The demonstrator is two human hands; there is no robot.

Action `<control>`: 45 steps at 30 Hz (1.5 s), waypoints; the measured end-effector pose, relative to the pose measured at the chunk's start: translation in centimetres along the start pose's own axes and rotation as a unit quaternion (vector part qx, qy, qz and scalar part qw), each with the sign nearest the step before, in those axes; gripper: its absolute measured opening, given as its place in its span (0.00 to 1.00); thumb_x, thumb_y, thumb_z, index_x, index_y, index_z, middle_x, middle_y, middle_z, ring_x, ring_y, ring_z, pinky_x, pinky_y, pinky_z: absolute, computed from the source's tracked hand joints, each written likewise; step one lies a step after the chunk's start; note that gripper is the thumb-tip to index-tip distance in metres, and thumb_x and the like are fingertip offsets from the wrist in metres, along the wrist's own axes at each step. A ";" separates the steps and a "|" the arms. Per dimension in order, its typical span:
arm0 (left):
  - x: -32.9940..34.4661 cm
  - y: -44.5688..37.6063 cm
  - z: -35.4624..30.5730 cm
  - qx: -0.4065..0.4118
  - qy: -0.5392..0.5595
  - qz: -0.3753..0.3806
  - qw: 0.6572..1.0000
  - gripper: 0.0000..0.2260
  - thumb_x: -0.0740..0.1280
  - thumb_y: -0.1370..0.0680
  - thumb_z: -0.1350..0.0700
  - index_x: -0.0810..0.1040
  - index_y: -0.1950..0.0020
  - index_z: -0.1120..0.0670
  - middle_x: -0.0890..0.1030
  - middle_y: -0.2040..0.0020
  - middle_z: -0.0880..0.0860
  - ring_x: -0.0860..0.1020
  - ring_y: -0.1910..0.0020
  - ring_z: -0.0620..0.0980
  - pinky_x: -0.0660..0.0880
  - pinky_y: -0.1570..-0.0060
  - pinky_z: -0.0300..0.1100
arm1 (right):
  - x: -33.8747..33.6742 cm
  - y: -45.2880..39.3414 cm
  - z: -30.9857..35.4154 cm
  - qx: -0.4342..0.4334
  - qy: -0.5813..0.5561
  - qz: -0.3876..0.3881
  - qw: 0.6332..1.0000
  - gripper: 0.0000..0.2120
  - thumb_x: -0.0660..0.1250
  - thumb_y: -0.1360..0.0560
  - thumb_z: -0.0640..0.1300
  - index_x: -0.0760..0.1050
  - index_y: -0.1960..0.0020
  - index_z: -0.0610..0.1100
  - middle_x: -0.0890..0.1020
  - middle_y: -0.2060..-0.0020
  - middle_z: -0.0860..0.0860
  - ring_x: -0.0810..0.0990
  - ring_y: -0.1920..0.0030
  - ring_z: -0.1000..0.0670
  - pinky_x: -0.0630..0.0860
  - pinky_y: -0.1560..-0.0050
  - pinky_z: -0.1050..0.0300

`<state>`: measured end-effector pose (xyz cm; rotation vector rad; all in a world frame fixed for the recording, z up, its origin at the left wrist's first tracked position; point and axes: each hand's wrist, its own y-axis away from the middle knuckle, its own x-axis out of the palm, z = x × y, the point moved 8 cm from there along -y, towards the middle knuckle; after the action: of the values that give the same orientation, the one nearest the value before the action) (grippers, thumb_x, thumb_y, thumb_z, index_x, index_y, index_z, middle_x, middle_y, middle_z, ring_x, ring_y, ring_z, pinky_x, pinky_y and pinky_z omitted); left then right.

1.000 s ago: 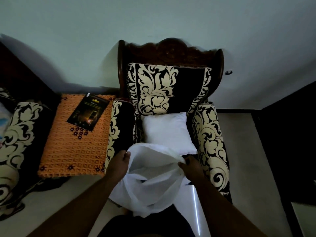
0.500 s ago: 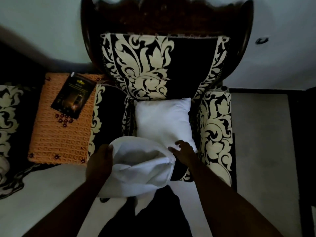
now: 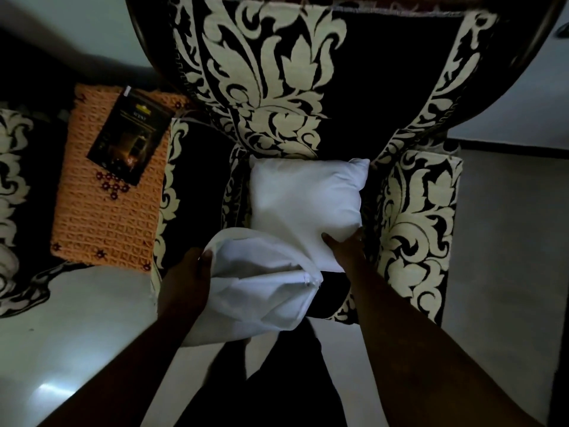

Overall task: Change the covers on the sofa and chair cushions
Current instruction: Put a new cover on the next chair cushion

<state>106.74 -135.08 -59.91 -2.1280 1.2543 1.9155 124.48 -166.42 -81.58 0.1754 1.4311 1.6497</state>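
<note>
The right hand (image 3: 345, 248) has left the cover's mouth and now grips the bare cushion insert (image 3: 304, 201) at its five o'clock corner; the left hand (image 3: 187, 282) still holds the white cover (image 3: 255, 288) open, so stuffing looks imminent.

Both forearms come up from the bottom of the frame. Left hand (image 3: 187, 282) is curled, gripping at lower centre. Right hand (image 3: 346, 251) reaches further up, fingers pinching.

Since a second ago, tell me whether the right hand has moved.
Yes. The right hand has left the cover and gone forward onto the cushion's near right corner, toward the chair's back; the left hand holds the cover.
</note>
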 end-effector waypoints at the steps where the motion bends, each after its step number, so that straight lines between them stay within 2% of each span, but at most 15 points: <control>1: 0.1 0.1 0.1 -0.001 0.000 0.000 1.000 0.16 0.57 0.15 0.48 0.76 0.41 0.58 0.81 0.49 0.63 0.79 0.49 0.65 0.67 0.56 0.47 | 0.1 0.1 0.1 0.008 -0.011 -0.006 1.000 0.62 0.75 0.34 0.68 0.39 0.18 0.46 0.53 0.20 0.42 0.57 0.21 0.39 0.57 0.24 0.42; 5: 0.0 0.6 0.6 0.003 0.002 -0.011 1.000 0.17 0.57 0.15 0.48 0.77 0.40 0.58 0.82 0.48 0.63 0.80 0.49 0.65 0.67 0.55 0.46 | 1.4 -0.2 0.7 0.038 -0.005 -0.005 0.999 0.71 0.65 0.48 0.85 0.46 0.18 0.47 0.56 0.20 0.43 0.58 0.22 0.39 0.57 0.24 0.38; 7: -0.1 0.7 0.9 -0.001 -0.006 -0.007 1.000 0.17 0.56 0.15 0.48 0.77 0.39 0.58 0.82 0.48 0.63 0.80 0.49 0.65 0.67 0.56 0.46 | 1.6 0.9 2.0 0.033 0.056 -0.007 0.998 0.71 0.63 0.49 0.86 0.50 0.19 0.47 0.58 0.22 0.41 0.58 0.23 0.38 0.57 0.25 0.36; 10: -0.5 0.8 1.0 -0.007 0.001 -0.014 1.000 0.16 0.55 0.15 0.47 0.76 0.41 0.57 0.81 0.50 0.62 0.80 0.51 0.65 0.67 0.57 0.47 | 1.7 1.7 4.1 0.023 0.058 -0.018 0.998 0.65 0.74 0.42 0.75 0.49 0.21 0.40 0.58 0.24 0.39 0.60 0.24 0.36 0.61 0.27 0.37; 13: -1.0 0.8 1.3 -0.003 0.000 -0.034 0.999 0.16 0.55 0.15 0.47 0.76 0.43 0.57 0.82 0.51 0.62 0.80 0.52 0.65 0.68 0.58 0.47 | 1.9 1.1 4.9 0.028 -0.018 -0.009 0.999 0.68 0.82 0.44 0.66 0.47 0.22 0.38 0.62 0.24 0.39 0.66 0.26 0.37 0.67 0.29 0.39; 15: -1.3 1.1 1.7 0.003 -0.005 -0.040 0.999 0.16 0.55 0.15 0.47 0.76 0.43 0.57 0.82 0.53 0.62 0.80 0.53 0.64 0.68 0.59 0.47 | 2.2 1.1 5.6 0.020 -0.081 0.014 0.996 0.60 0.85 0.40 0.53 0.51 0.22 0.37 0.68 0.29 0.39 0.71 0.32 0.40 0.74 0.35 0.43; 17: -1.5 1.5 1.9 0.003 -0.005 -0.039 0.999 0.17 0.55 0.15 0.46 0.77 0.42 0.56 0.82 0.53 0.61 0.80 0.54 0.64 0.69 0.59 0.48 | 2.8 1.9 6.6 -0.006 -0.114 0.042 0.993 0.49 0.84 0.38 0.45 0.62 0.25 0.39 0.76 0.39 0.41 0.78 0.43 0.43 0.80 0.48 0.48; 19: -1.9 2.0 2.2 0.000 -0.003 -0.036 0.999 0.18 0.54 0.15 0.46 0.77 0.41 0.56 0.82 0.53 0.61 0.79 0.54 0.64 0.71 0.59 0.49 | 2.6 3.5 7.7 -0.050 -0.104 0.040 0.993 0.42 0.83 0.40 0.46 0.68 0.30 0.44 0.80 0.43 0.43 0.81 0.49 0.43 0.81 0.51 0.48; 23: -3.1 2.6 2.7 0.011 -0.001 -0.038 0.999 0.18 0.54 0.15 0.46 0.78 0.41 0.56 0.82 0.52 0.61 0.79 0.53 0.63 0.74 0.57 0.51 | 0.0 8.0 9.1 -0.167 -0.017 0.000 0.986 0.35 0.78 0.32 0.49 0.67 0.29 0.48 0.78 0.44 0.50 0.77 0.52 0.48 0.74 0.58 0.56; 25: -3.9 3.0 2.9 0.018 0.002 -0.040 0.999 0.19 0.54 0.15 0.46 0.78 0.42 0.57 0.82 0.51 0.62 0.79 0.52 0.63 0.72 0.56 0.51 | -2.2 10.7 8.9 -0.207 0.021 -0.021 0.978 0.34 0.75 0.29 0.52 0.65 0.27 0.50 0.79 0.41 0.49 0.79 0.49 0.45 0.76 0.55 0.55; 28: -5.0 3.7 3.3 0.028 0.015 -0.049 0.998 0.19 0.54 0.15 0.45 0.78 0.42 0.56 0.82 0.50 0.61 0.79 0.51 0.63 0.73 0.54 0.51 | -5.1 14.8 8.0 -0.257 0.046 -0.051 0.964 0.37 0.73 0.27 0.57 0.64 0.23 0.50 0.78 0.35 0.47 0.78 0.38 0.42 0.75 0.42 0.53; 31: -6.0 4.5 3.7 0.033 0.029 -0.053 0.998 0.18 0.55 0.15 0.45 0.78 0.42 0.57 0.81 0.50 0.61 0.79 0.51 0.63 0.70 0.57 0.49 | -7.8 19.5 7.7 -0.310 0.064 -0.092 0.944 0.38 0.74 0.26 0.55 0.63 0.22 0.47 0.78 0.33 0.45 0.77 0.35 0.42 0.72 0.37 0.55; 36: -9.0 6.8 4.9 0.055 0.071 -0.076 0.993 0.20 0.55 0.14 0.46 0.78 0.38 0.59 0.81 0.44 0.63 0.79 0.46 0.64 0.73 0.48 0.52 | -10.5 29.9 6.2 -0.357 0.109 -0.159 0.914 0.36 0.74 0.26 0.54 0.64 0.23 0.50 0.82 0.39 0.45 0.81 0.41 0.40 0.76 0.45 0.51; 41: -12.0 8.7 6.5 0.087 0.106 -0.094 0.986 0.19 0.55 0.14 0.47 0.79 0.44 0.58 0.82 0.47 0.61 0.78 0.49 0.62 0.71 0.54 0.48 | -11.2 39.2 2.8 -0.389 0.120 -0.218 0.887 0.34 0.74 0.27 0.58 0.67 0.24 0.54 0.82 0.39 0.49 0.81 0.41 0.41 0.72 0.49 0.56; 45: -15.0 9.7 7.5 0.092 0.137 -0.110 0.980 0.19 0.55 0.15 0.47 0.80 0.45 0.58 0.82 0.47 0.61 0.79 0.49 0.62 0.72 0.53 0.48 | -11.7 44.5 -0.1 -0.437 0.120 -0.232 0.861 0.28 0.72 0.29 0.63 0.72 0.31 0.58 0.84 0.43 0.54 0.82 0.44 0.45 0.76 0.50 0.53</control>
<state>96.25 -129.79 -44.51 -2.3727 1.1218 1.4034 107.50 -170.51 -39.01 -0.8520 0.6707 1.7635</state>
